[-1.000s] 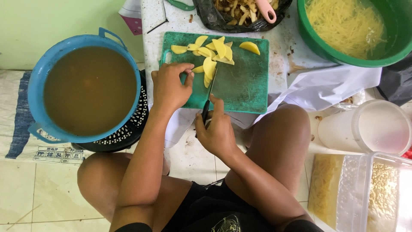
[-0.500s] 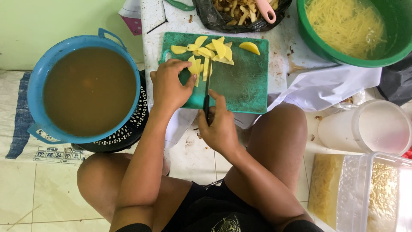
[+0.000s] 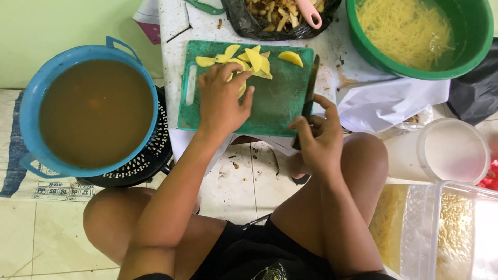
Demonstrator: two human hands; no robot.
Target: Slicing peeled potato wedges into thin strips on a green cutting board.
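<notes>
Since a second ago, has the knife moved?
Yes. The knife has shifted right, from the middle of the green board to its right edge, away from the slices.

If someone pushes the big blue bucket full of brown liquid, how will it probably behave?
The blue bucket looks filled nearly to its rim, so it is probably heavy and would slop if shoved. It rests on a black perforated basket, so it may also rock or tip.

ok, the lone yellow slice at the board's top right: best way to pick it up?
Pinch the yellow slice across its narrow width from above. It lies flat on the cutting board, apart from the pile, curved edge up. Come from the right, probably clear of the knife.
</notes>
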